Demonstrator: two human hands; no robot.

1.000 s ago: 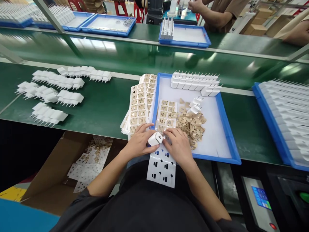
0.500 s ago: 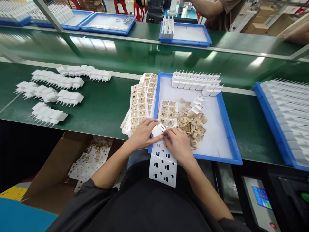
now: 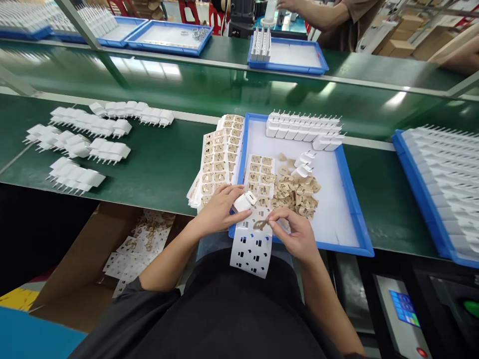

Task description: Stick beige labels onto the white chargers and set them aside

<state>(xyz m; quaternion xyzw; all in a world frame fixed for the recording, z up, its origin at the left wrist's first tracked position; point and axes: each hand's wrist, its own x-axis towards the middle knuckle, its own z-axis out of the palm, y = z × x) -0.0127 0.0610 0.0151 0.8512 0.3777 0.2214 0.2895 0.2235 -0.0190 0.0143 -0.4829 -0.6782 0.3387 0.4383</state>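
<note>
My left hand (image 3: 221,212) grips a white plug charger (image 3: 245,201), its slotted end turned up and to the right. Between the thumb and fingers of my right hand (image 3: 294,232) is a small tan sticker (image 3: 261,224), held just below the charger and apart from it. Under both hands lies a sticker sheet (image 3: 251,247); tan stickers fill its upper part, and its lower part is bare white with dark cut-outs, hanging over the tray's near edge. To the right of it, loose tan pieces (image 3: 297,194) are heaped in the blue-rimmed tray (image 3: 354,199).
Rows of white chargers (image 3: 303,124) stand at the tray's back. A stack of sticker sheets (image 3: 215,159) lies left of it. More chargers (image 3: 82,122) sit on the green bench, and a full tray (image 3: 441,189) is at right. Below left, a cardboard box (image 3: 75,269) holds used sheets.
My right hand has drawn back from the charger, down and to the right, and now shows a tan sticker in its fingertips. My left hand still holds the charger in nearly the same place.
</note>
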